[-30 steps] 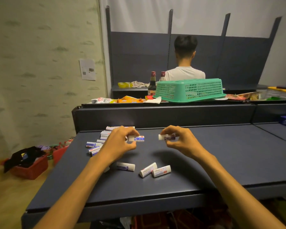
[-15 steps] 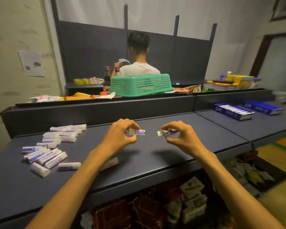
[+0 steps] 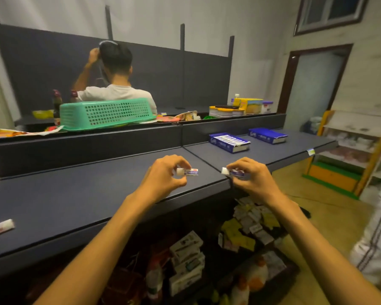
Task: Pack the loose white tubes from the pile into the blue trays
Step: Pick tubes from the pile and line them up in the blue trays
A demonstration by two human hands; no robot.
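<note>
From the head camera we see a smooth dark grey metal shelf. Our left hand pinches a small white plastic tube with a blue label between curled fingers. Our right hand pinches a second white tube likewise. Both tubes are held above the shelf edge. Two rectangular blue cardboard trays lie well apart beyond, on the neighbouring shelf.

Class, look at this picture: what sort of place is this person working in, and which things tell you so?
Probably a small shop being stocked: long dark display shelves, blue trays of boxed tubes, and packaged goods heaped underneath. Each hand holds a white tube.
</note>
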